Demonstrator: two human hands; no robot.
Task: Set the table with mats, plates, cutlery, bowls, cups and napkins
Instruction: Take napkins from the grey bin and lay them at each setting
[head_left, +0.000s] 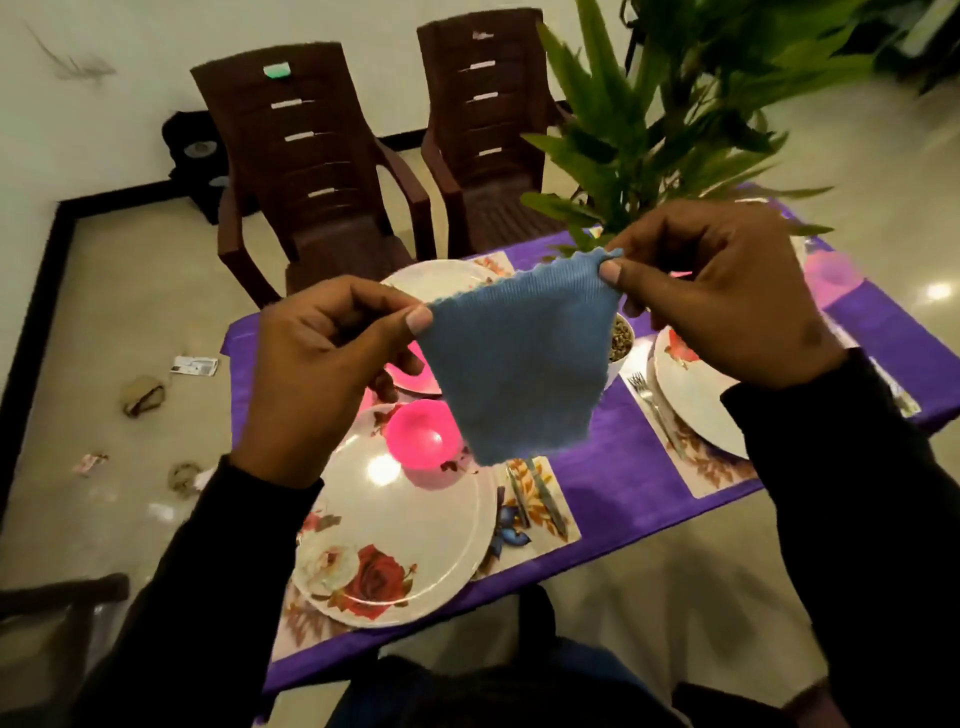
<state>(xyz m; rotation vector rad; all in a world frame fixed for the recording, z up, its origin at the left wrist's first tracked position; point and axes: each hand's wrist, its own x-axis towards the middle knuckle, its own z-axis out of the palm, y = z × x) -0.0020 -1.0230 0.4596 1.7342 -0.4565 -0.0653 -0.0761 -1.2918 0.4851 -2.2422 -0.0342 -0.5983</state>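
Both hands are holding a blue napkin (511, 358) up in the air above the table — the left hand (322, 374) is pinching one upper corner between thumb and curled fingers, the right hand (722, 296) is pinching the other, which is sitting higher and farther away. The cloth is hanging down from that slanted top edge, tapering toward a loose lower corner that is dangling over the pink bowl (422, 434) on the near plate (395, 530). Neither hand is free. The napkin is touching nothing on the table. For laying it down, the bare spot that matters seems to be the floral mat (540, 499) beside the near plate, where cutlery (535, 493) is lying — it is sitting directly below the hanging corner, roughly midway between the hands
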